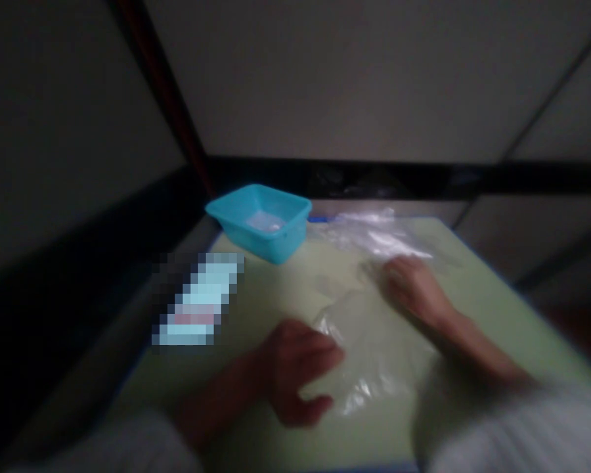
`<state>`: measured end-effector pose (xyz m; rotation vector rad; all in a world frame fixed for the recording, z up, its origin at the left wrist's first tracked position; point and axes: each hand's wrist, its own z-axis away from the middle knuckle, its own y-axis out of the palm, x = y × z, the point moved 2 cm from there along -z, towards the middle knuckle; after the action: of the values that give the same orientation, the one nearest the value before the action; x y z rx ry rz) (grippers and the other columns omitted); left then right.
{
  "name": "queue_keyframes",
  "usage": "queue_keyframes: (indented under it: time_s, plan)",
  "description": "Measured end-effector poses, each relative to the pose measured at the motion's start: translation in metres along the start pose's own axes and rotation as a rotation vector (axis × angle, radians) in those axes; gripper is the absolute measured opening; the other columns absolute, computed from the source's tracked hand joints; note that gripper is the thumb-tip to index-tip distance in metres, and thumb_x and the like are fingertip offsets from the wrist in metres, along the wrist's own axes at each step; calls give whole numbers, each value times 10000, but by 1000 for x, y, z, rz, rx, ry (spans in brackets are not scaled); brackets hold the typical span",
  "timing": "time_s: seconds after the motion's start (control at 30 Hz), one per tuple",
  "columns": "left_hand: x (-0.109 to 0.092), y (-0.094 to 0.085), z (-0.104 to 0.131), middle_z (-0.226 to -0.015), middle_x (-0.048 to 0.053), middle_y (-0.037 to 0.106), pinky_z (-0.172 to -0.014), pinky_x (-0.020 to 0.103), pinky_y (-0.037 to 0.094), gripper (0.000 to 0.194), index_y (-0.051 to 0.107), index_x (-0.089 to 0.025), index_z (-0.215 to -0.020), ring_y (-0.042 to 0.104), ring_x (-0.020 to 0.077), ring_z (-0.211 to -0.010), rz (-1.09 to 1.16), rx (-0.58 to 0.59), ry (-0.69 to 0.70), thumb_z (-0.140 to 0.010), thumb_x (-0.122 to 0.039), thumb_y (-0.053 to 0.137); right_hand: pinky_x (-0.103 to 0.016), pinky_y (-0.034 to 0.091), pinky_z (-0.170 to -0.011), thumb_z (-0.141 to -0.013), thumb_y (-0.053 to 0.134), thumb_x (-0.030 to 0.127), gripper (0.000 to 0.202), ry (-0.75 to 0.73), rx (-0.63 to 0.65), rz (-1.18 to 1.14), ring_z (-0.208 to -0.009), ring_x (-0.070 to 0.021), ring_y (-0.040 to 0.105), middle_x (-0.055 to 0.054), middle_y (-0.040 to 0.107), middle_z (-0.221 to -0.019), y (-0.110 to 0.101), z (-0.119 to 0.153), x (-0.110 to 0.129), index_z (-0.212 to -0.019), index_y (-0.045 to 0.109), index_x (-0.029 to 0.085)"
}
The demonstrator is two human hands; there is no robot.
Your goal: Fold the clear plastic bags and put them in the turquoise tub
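A clear plastic bag [379, 348] lies flat on the pale green table [241, 420], in front of me. My left hand [300, 371] is at the bag's left edge, thumb and fingers apart, with nothing between them. Over the bag's far right part is my right hand [408, 282], blurred, its fingers bent down; whether it holds anything is hidden. Just beyond it lies more crumpled clear plastic [384, 235].
A turquoise basket [280, 246] with something whitish inside stands at the table's far left corner. Nearer me, on the left edge, is a pixelated flat item [201, 302]. A wall rises behind the table.
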<state>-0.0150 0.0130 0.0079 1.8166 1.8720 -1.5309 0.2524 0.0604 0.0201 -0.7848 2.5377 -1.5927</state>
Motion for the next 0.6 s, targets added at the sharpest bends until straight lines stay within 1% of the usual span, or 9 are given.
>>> queue_keyframes:
  time_s: [0.03,0.1,0.13,0.2,0.23,0.27,0.33,0.4,0.6]
  plan:
    - [0,-4,-5,-777,83,697,-734,367,470,346,702,-216,-852,617,226,-695,1,-50,-21,-699,-483,544,-422,448,-807,-816,443,185,166,-7,4,-1,-869,-270,576,-123,624,-910,1,0,3,-915,576,178]
    - [5,-11,-20,-722,46,650,-624,297,450,237,650,-203,-808,564,163,-597,8,-87,-90,-777,-359,475,-383,470,-765,-842,429,184,153,-25,48,-42,-832,-245,574,-117,607,-911,2,1,10,-916,562,176]
    - [10,-13,-28,-709,35,625,-601,273,437,202,616,-199,-753,557,152,-607,-17,-95,-148,-803,-302,450,-366,479,-742,-855,419,183,151,-39,77,-70,-815,-233,573,-113,600,-910,3,2,15,-917,556,176]
    - [22,-14,-39,-702,20,584,-582,257,423,111,558,-191,-694,550,153,-637,-92,-62,-277,-773,-225,489,-353,490,-728,-878,398,187,157,-72,136,-114,-814,-220,575,-107,589,-920,7,4,26,-928,547,175]
    - [27,-12,-43,-737,22,581,-624,270,433,53,556,-186,-700,552,162,-678,-114,-20,-301,-742,-201,528,-355,495,-735,-890,388,193,165,-88,160,-128,-825,-219,576,-106,587,-932,9,5,32,-938,545,174]
    - [31,-9,-44,-767,27,577,-679,287,441,12,562,-180,-705,555,178,-742,-128,27,-296,-713,-187,568,-360,500,-740,-901,381,203,172,-96,175,-137,-833,-220,577,-107,586,-940,11,6,37,-944,545,173]
    - [36,-1,-42,-813,33,571,-767,318,434,78,577,-177,-725,544,205,-847,-159,98,-268,-669,-161,628,-377,508,-761,-918,373,229,188,-110,191,-153,-869,-227,576,-112,588,-973,16,8,45,-965,547,174]
    - [36,6,-38,-831,30,562,-801,327,422,137,577,-182,-738,523,218,-902,-200,116,-238,-641,-131,659,-402,506,-811,-926,378,248,199,-128,190,-170,-942,-241,569,-121,588,-1032,21,10,50,-998,550,178]
    - [31,13,-34,-752,22,545,-745,308,408,142,504,-185,-670,517,196,-806,-386,86,-117,-719,-67,566,-454,467,-927,-917,418,253,228,-174,184,-173,-1089,-269,526,-145,563,-1183,31,11,50,-1081,548,164]
